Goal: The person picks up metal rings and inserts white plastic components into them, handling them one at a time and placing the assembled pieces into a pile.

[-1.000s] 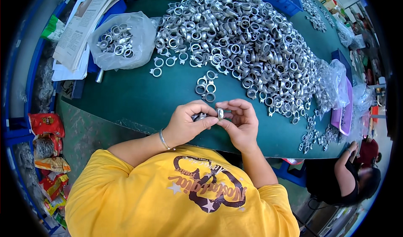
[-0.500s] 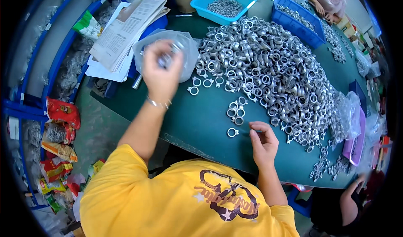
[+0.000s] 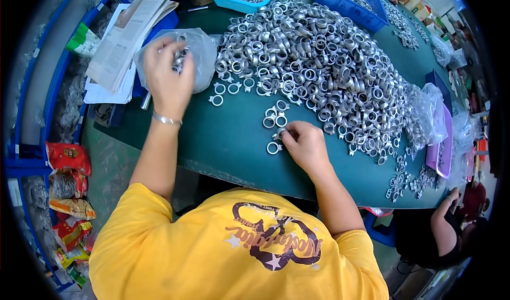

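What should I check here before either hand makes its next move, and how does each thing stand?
1. Left hand over the plastic bag: ok, its fingers are at the bag's mouth.
2. Left hand empty: cannot tell; its fingers are blurred, with rings showing between them.
3. Right hand at a ring: ok, its thumb and fingers are at one grey ring.
4. That ring firmly gripped: cannot tell; the fingers partly hide it.
5. All rings gathered in the large heap: not ok, some loose rings lie beside it.
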{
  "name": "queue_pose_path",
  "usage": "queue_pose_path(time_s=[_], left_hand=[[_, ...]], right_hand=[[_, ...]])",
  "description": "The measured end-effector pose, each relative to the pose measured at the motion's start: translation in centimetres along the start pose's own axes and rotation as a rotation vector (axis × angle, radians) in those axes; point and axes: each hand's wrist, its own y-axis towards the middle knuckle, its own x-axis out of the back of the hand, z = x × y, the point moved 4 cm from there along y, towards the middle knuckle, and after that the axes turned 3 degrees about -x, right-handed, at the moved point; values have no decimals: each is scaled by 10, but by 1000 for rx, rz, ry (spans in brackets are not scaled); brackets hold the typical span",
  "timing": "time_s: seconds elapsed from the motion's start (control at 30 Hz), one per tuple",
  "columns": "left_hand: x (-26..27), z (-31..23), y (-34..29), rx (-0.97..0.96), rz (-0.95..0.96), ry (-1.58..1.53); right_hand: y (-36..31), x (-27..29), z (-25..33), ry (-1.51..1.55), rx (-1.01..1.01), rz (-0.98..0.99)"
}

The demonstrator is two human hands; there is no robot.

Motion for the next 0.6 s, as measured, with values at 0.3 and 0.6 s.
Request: queue_pose_path(time_s=[0.3, 0.6], left_hand=[[-19, -103, -120, 1090, 1054, -1334], [-18, -117, -116, 1010, 954, -1477]], right_hand=[[-31, 11, 14, 301, 336, -237], [-43, 19, 13, 317, 533, -300]])
